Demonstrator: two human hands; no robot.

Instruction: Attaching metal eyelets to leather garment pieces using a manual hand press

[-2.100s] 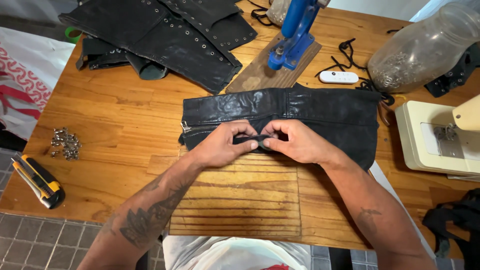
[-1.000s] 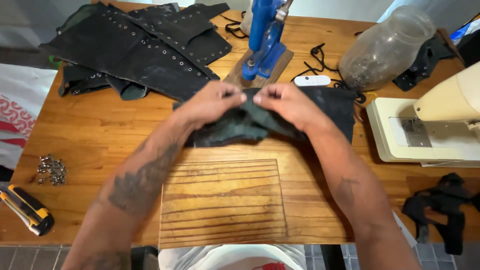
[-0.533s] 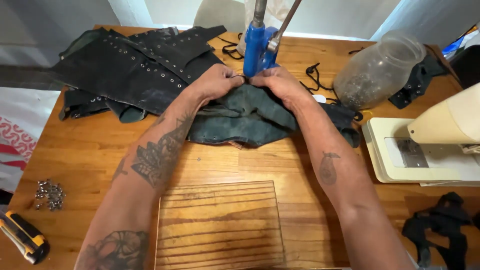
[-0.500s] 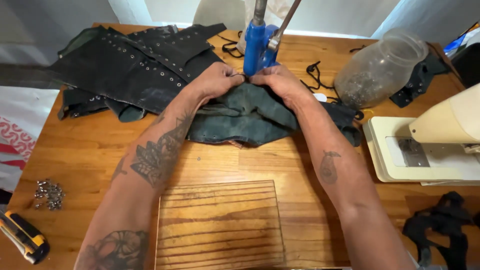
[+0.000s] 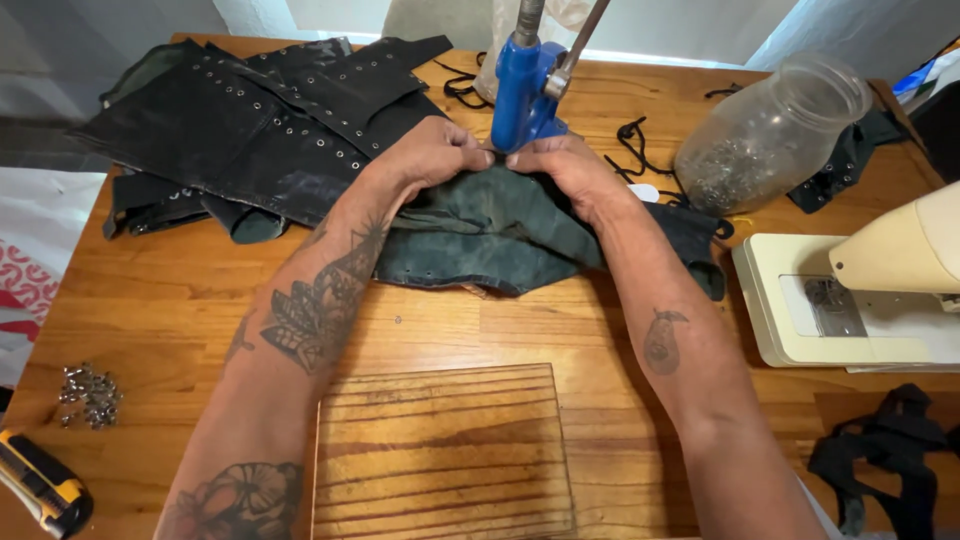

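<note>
My left hand and my right hand pinch the top edge of a dark leather piece, fingertips almost touching. They hold that edge right at the base of a blue hand press that stands at the back of the wooden table. The rest of the leather piece lies crumpled on the table below my hands. What sits between my fingertips under the press is hidden.
A pile of black eyeleted leather panels lies at the back left. A glass jar of metal bits and a cream sewing machine stand on the right. Loose rivets, a yellow utility knife and a wooden board are near me.
Both hands lifted the leather piece off the board area and carried its edge away from me up to the blue press. The piece went from flat to bunched.
</note>
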